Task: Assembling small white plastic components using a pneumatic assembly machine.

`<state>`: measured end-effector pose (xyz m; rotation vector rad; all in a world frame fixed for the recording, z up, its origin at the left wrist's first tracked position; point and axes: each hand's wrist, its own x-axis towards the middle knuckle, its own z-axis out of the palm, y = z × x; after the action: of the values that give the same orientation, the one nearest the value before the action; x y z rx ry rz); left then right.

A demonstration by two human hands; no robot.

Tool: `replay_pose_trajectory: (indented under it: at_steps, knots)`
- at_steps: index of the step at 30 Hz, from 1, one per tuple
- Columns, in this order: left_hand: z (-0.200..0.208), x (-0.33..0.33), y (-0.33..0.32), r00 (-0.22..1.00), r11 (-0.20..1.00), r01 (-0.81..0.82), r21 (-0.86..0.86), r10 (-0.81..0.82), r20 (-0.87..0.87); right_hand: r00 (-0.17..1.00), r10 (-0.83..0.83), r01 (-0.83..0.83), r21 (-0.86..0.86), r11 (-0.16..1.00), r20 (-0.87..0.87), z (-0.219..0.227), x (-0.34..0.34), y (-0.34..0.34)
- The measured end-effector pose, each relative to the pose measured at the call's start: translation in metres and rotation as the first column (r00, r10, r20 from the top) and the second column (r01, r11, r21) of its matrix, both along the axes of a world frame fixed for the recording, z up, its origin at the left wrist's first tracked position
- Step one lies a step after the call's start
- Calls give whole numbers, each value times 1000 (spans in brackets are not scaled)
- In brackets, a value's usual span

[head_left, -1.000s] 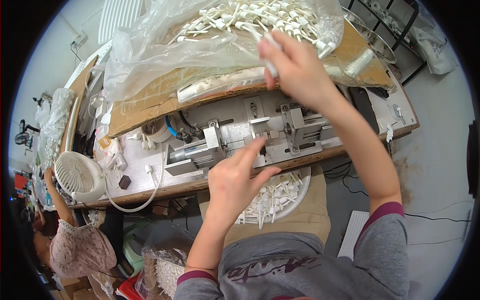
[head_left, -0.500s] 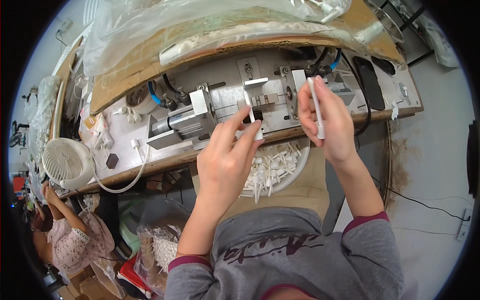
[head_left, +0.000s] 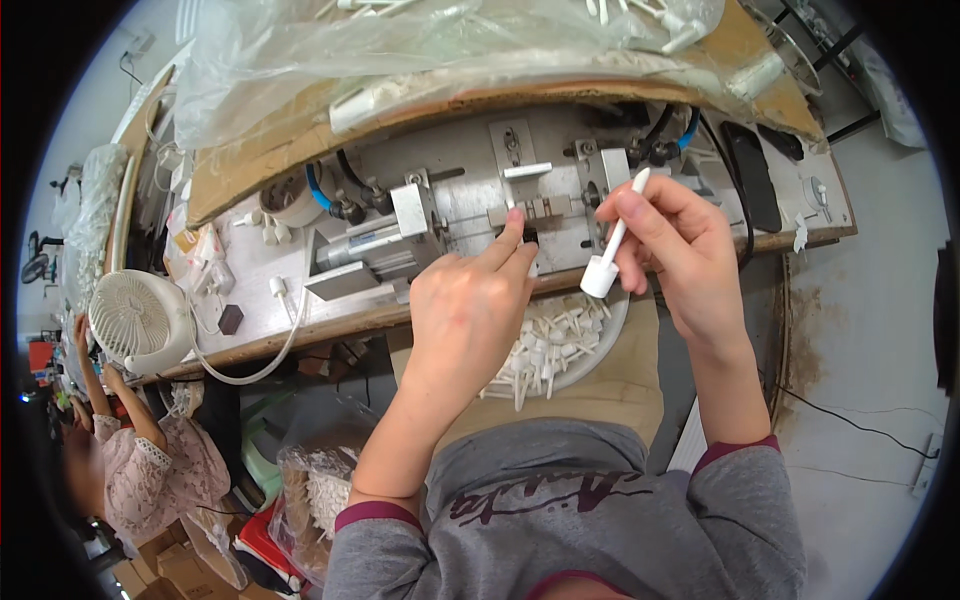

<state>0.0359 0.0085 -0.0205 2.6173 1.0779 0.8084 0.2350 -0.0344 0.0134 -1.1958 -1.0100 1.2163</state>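
Head view: at the left of the frame stands one white fan; just right of it are one dark block and one white capped piece on the bench. Left of centre sits one metal cylinder unit. At centre, the left hand stretches its index finger to the metal centre block, where one slim white piece shows beside the fingertip; whether its thumb pinches anything, I cannot tell. Below centre, one round bowl holds white capped pieces, too heaped to count. Right of centre, the right hand grips one white capped stick, cap down, apart from the block. A second cylinder unit is partly hidden behind it. One black phone lies farther right.

The step looks like positioning a piece at the block; the next move seems to call for fingers clear of it.
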Motion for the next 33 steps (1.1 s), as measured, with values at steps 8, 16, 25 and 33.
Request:
replay_pose_trajectory:
  at_steps: [8,16,25,33]
  knots:
    - [39,-19,-11,834,998,18,68,-52,550,964,230,-244,100,965,136,52,-33,56]
    - [21,-36,-20,884,990,63,-122,1,468,286,-429,-358,511,782,857,63,-74,310]
    - [-6,-36,-22,940,988,152,-40,-132,314,-77,-58,-384,24,923,995,49,-101,339]
    - [-13,-28,-20,925,983,184,-18,-167,340,0,-367,-649,279,708,930,23,-79,273]
